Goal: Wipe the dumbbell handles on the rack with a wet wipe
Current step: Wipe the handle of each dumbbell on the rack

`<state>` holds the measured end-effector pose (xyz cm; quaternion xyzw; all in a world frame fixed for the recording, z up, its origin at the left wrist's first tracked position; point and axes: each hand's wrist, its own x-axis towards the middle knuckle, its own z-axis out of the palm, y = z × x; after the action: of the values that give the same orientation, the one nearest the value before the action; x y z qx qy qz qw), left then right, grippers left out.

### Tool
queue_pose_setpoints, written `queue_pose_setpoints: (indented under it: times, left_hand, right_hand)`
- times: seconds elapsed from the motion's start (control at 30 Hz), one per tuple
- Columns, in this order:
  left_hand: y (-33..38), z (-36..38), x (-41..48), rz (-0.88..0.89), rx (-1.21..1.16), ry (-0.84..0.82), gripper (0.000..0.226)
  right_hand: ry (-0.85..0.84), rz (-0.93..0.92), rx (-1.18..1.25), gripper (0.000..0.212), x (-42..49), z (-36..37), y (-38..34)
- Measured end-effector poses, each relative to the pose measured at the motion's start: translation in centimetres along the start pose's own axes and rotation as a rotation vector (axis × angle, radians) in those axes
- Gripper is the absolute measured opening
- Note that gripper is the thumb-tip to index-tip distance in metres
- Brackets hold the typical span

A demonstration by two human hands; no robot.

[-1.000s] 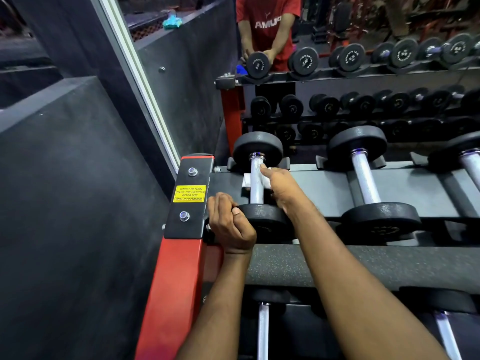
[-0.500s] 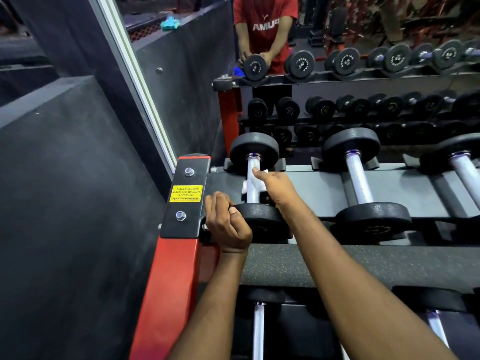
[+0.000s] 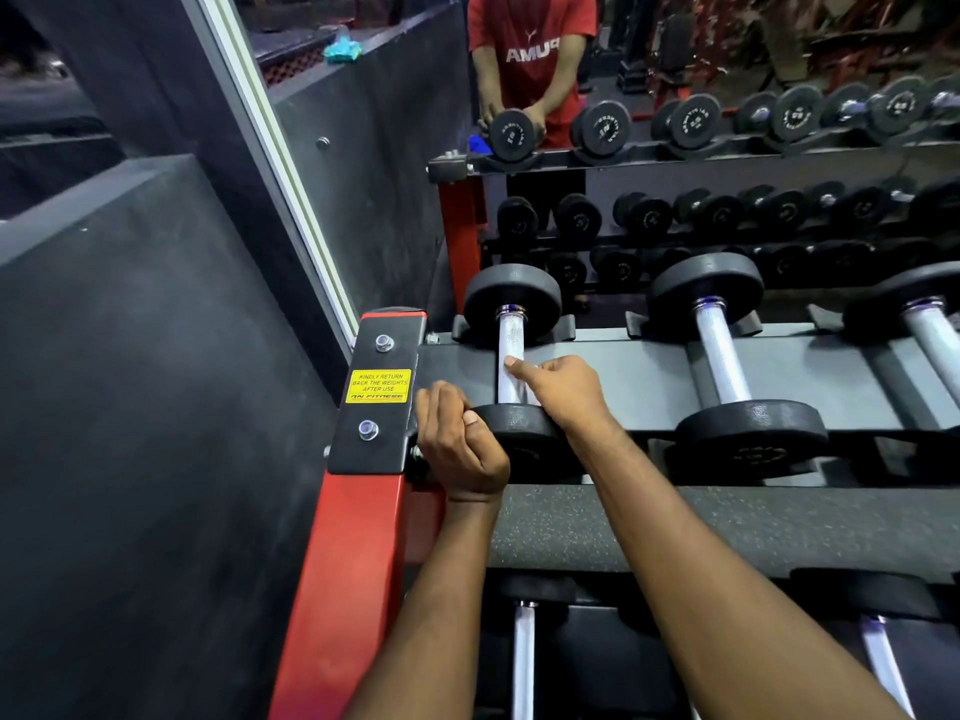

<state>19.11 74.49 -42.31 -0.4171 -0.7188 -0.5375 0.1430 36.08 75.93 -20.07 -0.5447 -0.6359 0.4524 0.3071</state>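
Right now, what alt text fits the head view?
The right hand holds a white wet wipe around the leftmost dumbbell's handle on the rack, while the left hand grips its near plate. A mirror behind reflects the scene.

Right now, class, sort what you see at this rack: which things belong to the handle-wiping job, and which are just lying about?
In the job: wet wipe, wrapped on the handle of the first dumbbell; right hand pinching it; left hand gripping that dumbbell's near head; next dumbbell, waiting.
Just lying about: yellow sticker on the rack post; teal cloth on the ledge; mirror.
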Motion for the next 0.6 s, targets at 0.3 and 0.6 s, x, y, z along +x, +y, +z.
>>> queue_pose_setpoints:
  times: [0.3,0.6]
  left_hand:
    - [10.5,-7.2,1.5,-0.011,0.027,0.176,0.021]
    - [20.0,-13.5,3.7,0.038,0.035,-0.002,0.006]
  right_hand:
    - [-0.093,0.091,0.041,0.057,-0.4,-0.2,-0.6]
    - [0.187,-0.008,-0.018,0.017,-2.7,-3.3,-0.8]
